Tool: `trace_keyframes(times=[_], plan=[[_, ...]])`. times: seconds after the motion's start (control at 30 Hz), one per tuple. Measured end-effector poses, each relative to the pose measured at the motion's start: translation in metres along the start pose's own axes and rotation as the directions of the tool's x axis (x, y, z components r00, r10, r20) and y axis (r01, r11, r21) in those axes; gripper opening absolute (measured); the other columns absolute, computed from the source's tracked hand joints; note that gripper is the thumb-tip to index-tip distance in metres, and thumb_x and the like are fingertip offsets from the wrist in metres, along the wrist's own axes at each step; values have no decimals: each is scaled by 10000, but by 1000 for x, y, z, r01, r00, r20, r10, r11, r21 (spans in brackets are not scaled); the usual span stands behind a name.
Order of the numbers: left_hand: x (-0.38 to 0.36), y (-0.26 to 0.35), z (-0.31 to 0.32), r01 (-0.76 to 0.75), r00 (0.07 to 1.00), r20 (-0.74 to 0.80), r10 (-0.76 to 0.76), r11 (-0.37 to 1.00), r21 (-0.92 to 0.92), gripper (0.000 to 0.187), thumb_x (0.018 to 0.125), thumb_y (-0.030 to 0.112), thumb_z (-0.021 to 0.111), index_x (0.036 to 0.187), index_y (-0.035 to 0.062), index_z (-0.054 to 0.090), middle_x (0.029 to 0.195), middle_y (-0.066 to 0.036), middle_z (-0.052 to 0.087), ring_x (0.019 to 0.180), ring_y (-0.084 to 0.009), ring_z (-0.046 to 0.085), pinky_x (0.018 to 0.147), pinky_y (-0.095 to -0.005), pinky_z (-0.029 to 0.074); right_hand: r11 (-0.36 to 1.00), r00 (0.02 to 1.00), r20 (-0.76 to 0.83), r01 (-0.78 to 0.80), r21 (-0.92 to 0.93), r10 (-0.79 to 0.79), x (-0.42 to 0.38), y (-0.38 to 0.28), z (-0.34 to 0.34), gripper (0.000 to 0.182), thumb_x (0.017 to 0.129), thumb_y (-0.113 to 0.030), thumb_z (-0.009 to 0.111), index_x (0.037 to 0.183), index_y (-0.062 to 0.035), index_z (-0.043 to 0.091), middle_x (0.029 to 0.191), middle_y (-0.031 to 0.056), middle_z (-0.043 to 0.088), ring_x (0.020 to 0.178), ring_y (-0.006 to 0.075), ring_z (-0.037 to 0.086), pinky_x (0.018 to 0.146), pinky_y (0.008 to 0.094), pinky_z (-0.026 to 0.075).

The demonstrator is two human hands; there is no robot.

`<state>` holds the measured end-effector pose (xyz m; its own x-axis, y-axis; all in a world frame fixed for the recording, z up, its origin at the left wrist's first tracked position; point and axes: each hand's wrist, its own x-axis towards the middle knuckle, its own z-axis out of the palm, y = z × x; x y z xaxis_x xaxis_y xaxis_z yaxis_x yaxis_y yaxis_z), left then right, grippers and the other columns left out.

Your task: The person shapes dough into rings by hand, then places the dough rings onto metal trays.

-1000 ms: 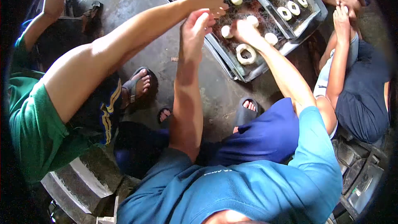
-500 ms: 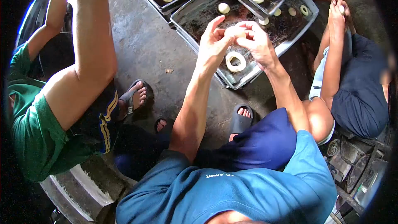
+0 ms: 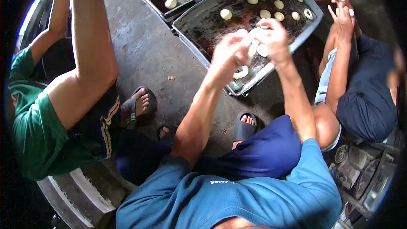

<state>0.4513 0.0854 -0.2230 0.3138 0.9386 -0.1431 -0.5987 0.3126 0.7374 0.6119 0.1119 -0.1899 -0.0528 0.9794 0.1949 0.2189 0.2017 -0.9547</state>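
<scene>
Both of my hands are raised over the near tray, holding a pale piece of dough [image 3: 253, 47] between them. The dough looks stretched into a ring, but blur hides its exact outline. My left hand [image 3: 229, 52] has its fingers curled around the left side of it. My right hand [image 3: 274, 40] grips the opposite side with bent fingers. Below my left hand, a shaped dough ring [image 3: 241, 73] lies on the tray, partly covered by the fingers. Close to my right hand, a round dough ball [image 3: 263, 50] rests on the tray.
The dark metal tray [image 3: 199, 29] carries several dough balls and rings. Another tray [image 3: 146, 1] with dough balls stands at the far left, and a third tray overlaps at the back. A co-worker in green sits left; another co-worker's hands [image 3: 344, 21] are at the right.
The overlapping tray at the back has shifted up and away, uncovering more dough balls on the near tray. My hands have moved slightly down and apart, and the dough between them looks longer.
</scene>
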Motion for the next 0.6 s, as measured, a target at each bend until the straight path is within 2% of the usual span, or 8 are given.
trace_keyframes(times=[0.07, 0.13, 0.2, 0.23, 0.33, 0.4, 0.47, 0.6], plan=[[-13, 4, 5, -18, 961, 274, -21, 990, 137, 211, 840, 124, 596, 1009, 0, 575, 799, -24, 586, 676, -97, 543, 634, -230, 451, 921, 987, -71, -108, 374, 145, 0, -22, 8, 312, 786, -42, 572, 1056, 70, 462, 835, 131, 629, 730, 140, 618, 644, 239, 487], [-16, 26, -1, -284, 935, 207, 288, 958, -50, 218, 858, 136, 601, 1014, -13, 571, 811, -35, 599, 696, -98, 556, 655, -235, 456, 769, 960, 260, -241, 592, 101, -9, -1, 13, 305, 783, -69, 582, 1038, 61, 478, 881, 127, 625, 694, 123, 592, 663, 235, 476], [-18, 45, -22, -240, 961, 49, 272, 909, -341, 187, 856, 121, 581, 997, -2, 576, 804, -43, 593, 649, -97, 551, 624, -235, 456, 815, 838, 455, -474, 335, 300, -31, -31, 45, 200, 802, -49, 573, 975, 31, 513, 840, 91, 600, 654, 121, 580, 614, 218, 468], [-16, 42, -45, -95, 974, 164, 155, 942, -323, 200, 848, 150, 600, 990, 11, 583, 763, -21, 575, 606, -82, 528, 574, -220, 431, 858, 903, 331, -384, 341, 273, -23, -37, 46, 193, 808, -38, 569, 982, 23, 511, 821, 81, 590, 650, 120, 577, 605, 210, 465], [-29, 44, -46, 122, 962, 227, -152, 982, 142, 246, 802, 221, 672, 965, 40, 634, 614, 52, 496, 525, -47, 466, 467, -189, 337, 819, 984, 91, -178, 546, 153, 1, -38, 41, 192, 872, -61, 549, 1040, 11, 491, 769, 39, 554, 603, 95, 531, 559, 213, 458], [-34, 54, -48, -108, 963, 267, 35, 958, 265, 218, 822, 208, 655, 936, 23, 636, 585, 53, 456, 509, -54, 434, 509, -216, 378, 829, 964, 188, -259, 495, 189, -6, -23, 65, 186, 898, -114, 552, 1038, 1, 511, 752, 21, 560, 604, 81, 529, 553, 214, 445], [-29, 64, -77, -316, 948, -26, 316, 949, -12, 169, 839, 177, 632, 877, 13, 624, 539, 57, 395, 497, -66, 400, 585, -265, 443, 858, 811, 445, -489, 157, 381, -26, -31, 67, 153, 915, -167, 554, 906, -21, 596, 725, 18, 571, 598, 70, 521, 558, 214, 436], [-40, 39, -130, -191, 968, 102, 229, 938, -290, 166, 870, 185, 619, 898, 23, 600, 600, 31, 443, 586, -104, 487, 729, -364, 523, 947, 903, 339, -309, 87, 263, -11, -36, 83, 201, 921, -187, 554, 858, 1, 585, 677, 2, 542, 588, 59, 510, 557, 200, 431]])
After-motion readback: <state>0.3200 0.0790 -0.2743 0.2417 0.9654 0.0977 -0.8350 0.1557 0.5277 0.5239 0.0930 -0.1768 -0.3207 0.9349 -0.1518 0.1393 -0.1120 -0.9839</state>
